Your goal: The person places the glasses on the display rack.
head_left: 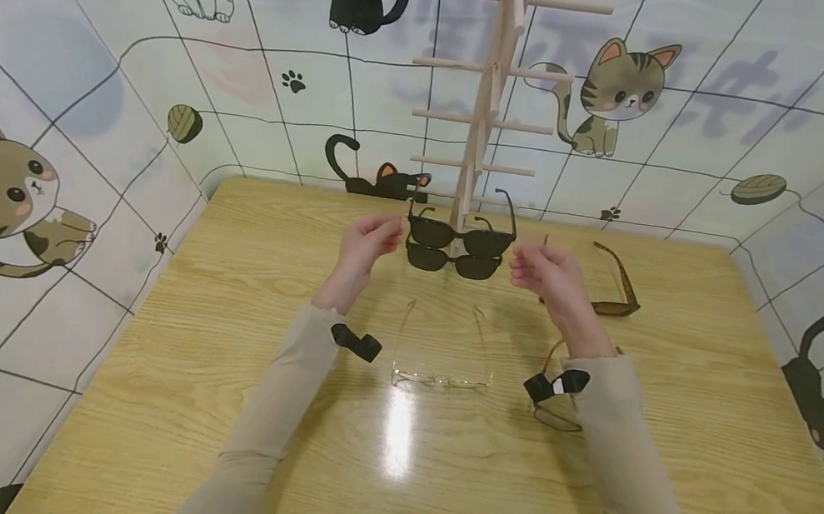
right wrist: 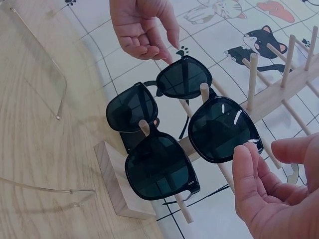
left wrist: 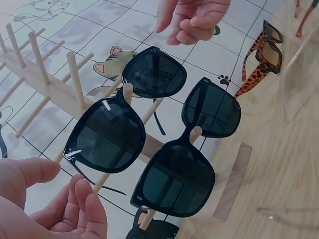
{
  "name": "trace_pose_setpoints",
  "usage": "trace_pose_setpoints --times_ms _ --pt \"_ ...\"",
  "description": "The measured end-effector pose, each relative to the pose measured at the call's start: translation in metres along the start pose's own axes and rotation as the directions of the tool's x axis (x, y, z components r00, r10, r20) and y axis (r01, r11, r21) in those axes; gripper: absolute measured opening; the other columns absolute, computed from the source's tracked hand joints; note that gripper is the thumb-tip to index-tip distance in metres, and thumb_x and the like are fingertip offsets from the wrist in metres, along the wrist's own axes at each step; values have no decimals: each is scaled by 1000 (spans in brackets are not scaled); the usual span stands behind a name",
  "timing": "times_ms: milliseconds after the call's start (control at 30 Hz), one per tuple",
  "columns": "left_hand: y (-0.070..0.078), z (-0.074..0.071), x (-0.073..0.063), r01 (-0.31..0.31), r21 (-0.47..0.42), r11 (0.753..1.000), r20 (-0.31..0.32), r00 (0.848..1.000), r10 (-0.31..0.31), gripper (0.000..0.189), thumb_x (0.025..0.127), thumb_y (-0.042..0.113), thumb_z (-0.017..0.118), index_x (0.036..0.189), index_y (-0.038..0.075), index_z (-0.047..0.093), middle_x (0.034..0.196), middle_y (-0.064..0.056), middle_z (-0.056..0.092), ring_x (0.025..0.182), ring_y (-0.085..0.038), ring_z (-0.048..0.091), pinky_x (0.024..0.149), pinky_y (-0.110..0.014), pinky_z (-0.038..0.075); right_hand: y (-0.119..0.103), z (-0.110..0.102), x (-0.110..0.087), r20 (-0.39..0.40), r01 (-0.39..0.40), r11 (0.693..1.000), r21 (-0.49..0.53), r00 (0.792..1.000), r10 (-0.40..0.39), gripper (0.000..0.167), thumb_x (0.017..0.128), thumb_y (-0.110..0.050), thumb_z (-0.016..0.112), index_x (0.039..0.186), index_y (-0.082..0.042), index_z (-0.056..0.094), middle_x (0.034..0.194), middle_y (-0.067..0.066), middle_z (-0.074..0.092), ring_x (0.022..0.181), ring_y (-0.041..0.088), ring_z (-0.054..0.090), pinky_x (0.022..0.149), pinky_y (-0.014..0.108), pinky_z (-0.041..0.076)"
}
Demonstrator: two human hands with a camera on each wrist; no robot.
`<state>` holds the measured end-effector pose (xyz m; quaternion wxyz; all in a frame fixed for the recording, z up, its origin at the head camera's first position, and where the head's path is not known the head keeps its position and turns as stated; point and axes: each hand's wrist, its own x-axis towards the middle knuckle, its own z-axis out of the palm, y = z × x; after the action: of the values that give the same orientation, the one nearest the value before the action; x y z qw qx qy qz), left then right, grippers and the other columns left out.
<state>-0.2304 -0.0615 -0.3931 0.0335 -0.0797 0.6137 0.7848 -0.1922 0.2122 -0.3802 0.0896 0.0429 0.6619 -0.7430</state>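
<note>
Two pairs of black sunglasses hang one above the other on a wooden peg rack [head_left: 477, 121]. The upper sunglasses [head_left: 433, 232] and lower sunglasses [head_left: 477, 269] each rest with the bridge on a peg, dark lenses facing me. My left hand [head_left: 368, 240] is beside the upper pair's left corner, thumb and fingers parted in the left wrist view, holding nothing. On the other side is my right hand [head_left: 549, 276]. Its fingertips [right wrist: 244, 154] are right at the upper pair's outer corner in the right wrist view, with the thumb spread away from them.
Bare pegs fill the upper rack, which stands on a wooden block base [left wrist: 232, 184]. Tortoiseshell sunglasses [head_left: 613, 308] lie right of the rack. Thin-framed clear glasses [head_left: 440, 381] lie at the table's middle, and another pair of glasses [head_left: 557, 423] is partly under my right wrist.
</note>
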Motion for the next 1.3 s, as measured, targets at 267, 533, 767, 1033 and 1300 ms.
trace_pose_setpoints --times_ms 267,533,767,1033,1300 --pt "-3 -10 -7 -14 72 997 24 1000 12 28 91 8 61 114 -7 62 87 -7 66 68 -9 60 67 -21 51 9 2 -13 24 -1 999 -40 1000 2 20 95 -18 57 99 1 57 80 1 62 71 10 61 68 21 54" --pt "-7 -21 -17 -24 122 992 42 999 19 27 91 6 60 112 -10 60 81 2 64 70 -10 59 67 -20 51 19 2 -23 58 31 993 -115 998 -24 11 93 -19 60 90 -9 63 79 1 62 70 11 61 67 23 55" --pt "-14 -28 -24 -21 165 986 64 998 10 26 90 5 62 111 -11 60 81 4 64 68 -8 59 66 -19 51 28 -2 -34 101 39 977 -208 995 -18 20 94 -19 58 97 0 60 79 -1 63 70 11 63 68 25 55" --pt "-24 -35 -35 -8 230 973 92 996 -13 27 89 4 62 111 -12 60 81 2 64 68 -8 59 68 -20 52 39 -3 -51 107 4 952 -305 994 30 37 94 -19 58 108 15 53 81 0 62 73 13 63 72 30 56" --pt "-34 -44 -48 -8 327 945 131 991 -37 28 90 7 62 111 -11 61 87 -4 65 71 -9 59 72 -24 52 56 -6 -67 200 79 946 -313 980 -16 36 93 -17 60 104 17 54 84 14 63 72 18 63 66 30 56"
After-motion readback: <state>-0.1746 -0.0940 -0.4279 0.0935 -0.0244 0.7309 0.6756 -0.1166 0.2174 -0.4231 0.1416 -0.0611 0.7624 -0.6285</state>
